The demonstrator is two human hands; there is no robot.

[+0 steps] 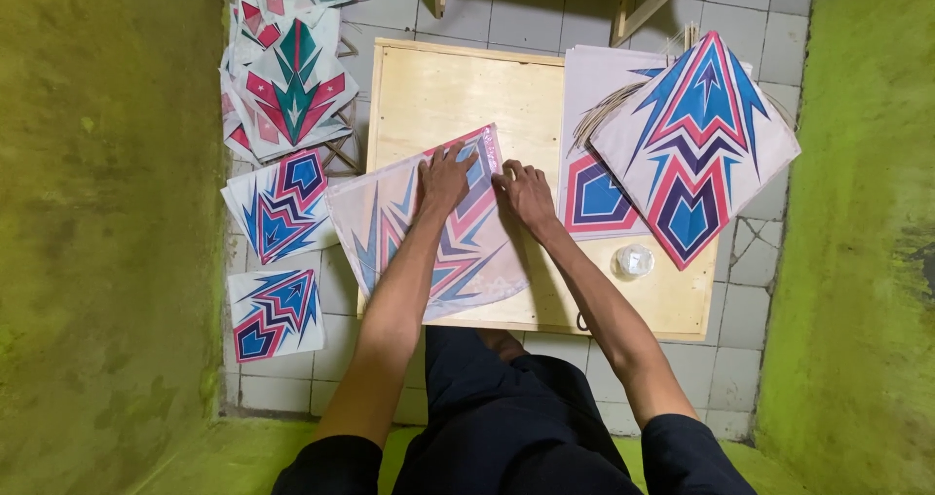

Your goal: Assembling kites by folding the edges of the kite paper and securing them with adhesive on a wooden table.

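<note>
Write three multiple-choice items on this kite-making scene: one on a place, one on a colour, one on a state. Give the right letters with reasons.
1. Where does the small clear round container stand?
A. On the tiled floor by the left wall
B. On the wooden board, right of the hands
C. On the person's lap

2. Which colours mark the big kite at the board's right end?
A. Blue, red and dark purple on white
B. Yellow and black
C. Plain orange

3. How do the left hand and right hand meet the kite sheet on the board?
A. Both lift it in the air
B. One hand holds scissors
C. Both press flat on it

Answers: 1 B, it sits on the wood beneath the big kite; 2 A, those bands form its arrow pattern; 3 C, the palms lie down on the sheet, fingers spread.
</note>
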